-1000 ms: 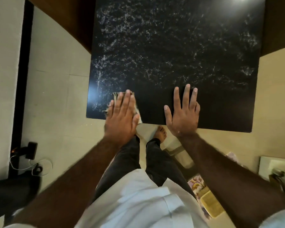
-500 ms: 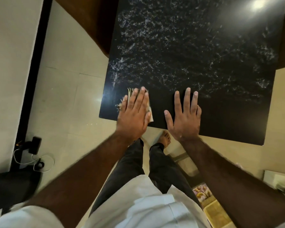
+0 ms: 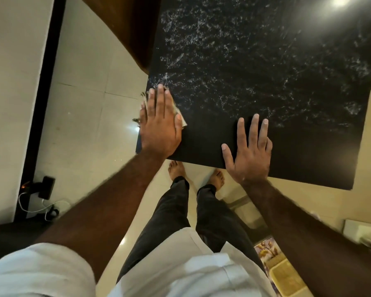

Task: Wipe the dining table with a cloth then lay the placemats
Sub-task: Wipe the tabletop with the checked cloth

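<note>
The dining table (image 3: 255, 61) has a glossy black top covered in whitish smear marks over its far half. My left hand (image 3: 159, 123) lies flat on a pale cloth (image 3: 183, 122), pressing it down at the table's near-left corner. The cloth's frayed edge sticks out past the table's left side. My right hand (image 3: 250, 153) rests flat on the bare dark top by the near edge, fingers spread, holding nothing. No placemats are in view.
A black charger with a white cable (image 3: 45, 187) lies on the pale tiled floor at the left wall. A brown wooden piece (image 3: 124, 28) stands beyond the table's left corner. A flowered mat and yellow tub (image 3: 285, 275) sit at lower right. My bare feet stand at the table's near edge.
My left hand has slid the cloth leftward and slightly away, reaching the table's left edge. My right hand has stayed flat in the same spot.
</note>
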Tool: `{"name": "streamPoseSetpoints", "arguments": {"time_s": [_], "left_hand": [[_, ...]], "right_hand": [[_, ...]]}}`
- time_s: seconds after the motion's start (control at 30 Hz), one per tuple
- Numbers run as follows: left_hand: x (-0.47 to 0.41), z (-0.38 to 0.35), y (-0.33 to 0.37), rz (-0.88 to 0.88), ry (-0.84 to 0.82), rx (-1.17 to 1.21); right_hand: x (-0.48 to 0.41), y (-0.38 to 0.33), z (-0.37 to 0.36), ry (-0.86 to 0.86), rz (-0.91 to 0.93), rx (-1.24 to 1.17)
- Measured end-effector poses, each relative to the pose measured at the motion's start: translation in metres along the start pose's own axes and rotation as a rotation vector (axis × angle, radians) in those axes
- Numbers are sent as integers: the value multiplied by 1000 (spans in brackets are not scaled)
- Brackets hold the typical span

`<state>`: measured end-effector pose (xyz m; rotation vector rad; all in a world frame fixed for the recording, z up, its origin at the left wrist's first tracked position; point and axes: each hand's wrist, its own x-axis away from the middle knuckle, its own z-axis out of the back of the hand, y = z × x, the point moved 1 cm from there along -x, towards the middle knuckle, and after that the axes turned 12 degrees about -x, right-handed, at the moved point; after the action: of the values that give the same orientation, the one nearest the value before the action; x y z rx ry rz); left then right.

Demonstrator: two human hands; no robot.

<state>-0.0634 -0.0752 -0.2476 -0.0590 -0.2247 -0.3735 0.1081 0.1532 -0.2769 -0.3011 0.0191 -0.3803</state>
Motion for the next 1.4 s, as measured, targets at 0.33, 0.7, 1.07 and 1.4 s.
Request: {"name": "streamPoseSetpoints", "arguments": {"time_s": [0.33, 0.7, 1.07, 1.4], "left_hand": [[47, -17, -11, -91, -40, -13], [-28, 4, 57, -137, 39, -3], [3, -9, 9, -121, 11, -31], [-27, 4, 113, -235, 76, -21]], "right_hand": [[2, -4, 1, 14, -75, -23], [5, 19, 9, 36, -169, 11], [5, 31, 16, 102, -206, 32], [4, 42, 14, 100, -194, 24]]}}
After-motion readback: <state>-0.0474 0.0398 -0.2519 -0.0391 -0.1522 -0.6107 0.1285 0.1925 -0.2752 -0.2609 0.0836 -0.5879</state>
